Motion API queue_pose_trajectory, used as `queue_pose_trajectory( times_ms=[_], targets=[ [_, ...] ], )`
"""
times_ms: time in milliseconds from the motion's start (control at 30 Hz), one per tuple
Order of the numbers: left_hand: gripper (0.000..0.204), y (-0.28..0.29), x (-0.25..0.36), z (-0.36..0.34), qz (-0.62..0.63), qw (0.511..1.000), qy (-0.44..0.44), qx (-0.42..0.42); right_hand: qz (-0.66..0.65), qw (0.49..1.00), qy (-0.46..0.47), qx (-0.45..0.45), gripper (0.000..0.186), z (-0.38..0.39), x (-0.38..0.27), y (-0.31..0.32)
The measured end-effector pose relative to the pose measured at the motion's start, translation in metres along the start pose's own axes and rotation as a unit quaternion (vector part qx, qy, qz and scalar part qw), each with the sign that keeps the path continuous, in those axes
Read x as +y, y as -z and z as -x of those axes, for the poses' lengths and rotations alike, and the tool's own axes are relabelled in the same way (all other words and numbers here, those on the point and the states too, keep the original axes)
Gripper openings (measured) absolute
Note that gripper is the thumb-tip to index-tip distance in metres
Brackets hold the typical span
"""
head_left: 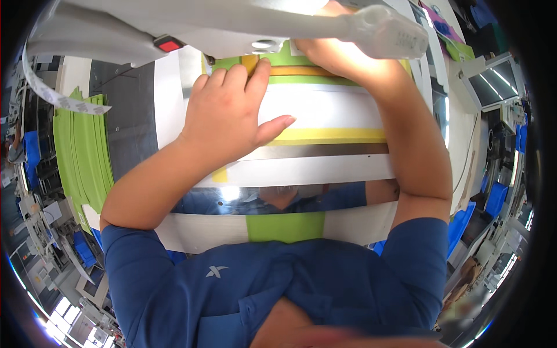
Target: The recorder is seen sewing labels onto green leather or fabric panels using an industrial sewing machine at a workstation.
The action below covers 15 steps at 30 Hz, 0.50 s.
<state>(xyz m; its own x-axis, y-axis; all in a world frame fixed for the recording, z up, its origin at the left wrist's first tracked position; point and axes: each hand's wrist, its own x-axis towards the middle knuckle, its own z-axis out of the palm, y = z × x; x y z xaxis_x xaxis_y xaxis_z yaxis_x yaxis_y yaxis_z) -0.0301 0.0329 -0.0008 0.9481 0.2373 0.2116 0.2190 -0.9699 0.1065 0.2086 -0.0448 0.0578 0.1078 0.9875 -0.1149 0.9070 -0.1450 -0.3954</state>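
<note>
My left hand (229, 110) lies palm down with its fingers stretched forward and the thumb out to the side. Its fingertips rest at green material (281, 58) crossed by an orange-yellow strip (307, 71). Beneath the hand, a white sheet (331, 107) has a yellow band (336, 136) along its near edge. Further forward, my right hand (319, 49) reaches over the green material, under the grey-white arm of what looks like a sewing machine (232, 23). That arm hides its fingers, so what they touch does not show.
A stack of green fabric pieces (81, 153) lies at the left. The machine carries a red button (169, 44), and a patterned white tape (64, 101) hangs from it. A dark screen (490, 81) stands at the right. A shiny metal strip (331, 198) runs along the near side.
</note>
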Motion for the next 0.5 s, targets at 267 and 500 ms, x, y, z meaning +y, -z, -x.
queue_pose_trajectory(
  times_ms=[267,500],
  targets=[
    [0.081,0.005,0.002,-0.004,-0.047,0.999,0.001,-0.017,0.010,0.985,0.164,0.044,0.033,0.001,0.020,-0.045],
    [0.085,0.001,-0.006,-0.004,0.011,1.000,-0.026,-0.009,0.132,0.942,0.215,0.221,0.044,-0.015,0.033,-0.036]
  ],
)
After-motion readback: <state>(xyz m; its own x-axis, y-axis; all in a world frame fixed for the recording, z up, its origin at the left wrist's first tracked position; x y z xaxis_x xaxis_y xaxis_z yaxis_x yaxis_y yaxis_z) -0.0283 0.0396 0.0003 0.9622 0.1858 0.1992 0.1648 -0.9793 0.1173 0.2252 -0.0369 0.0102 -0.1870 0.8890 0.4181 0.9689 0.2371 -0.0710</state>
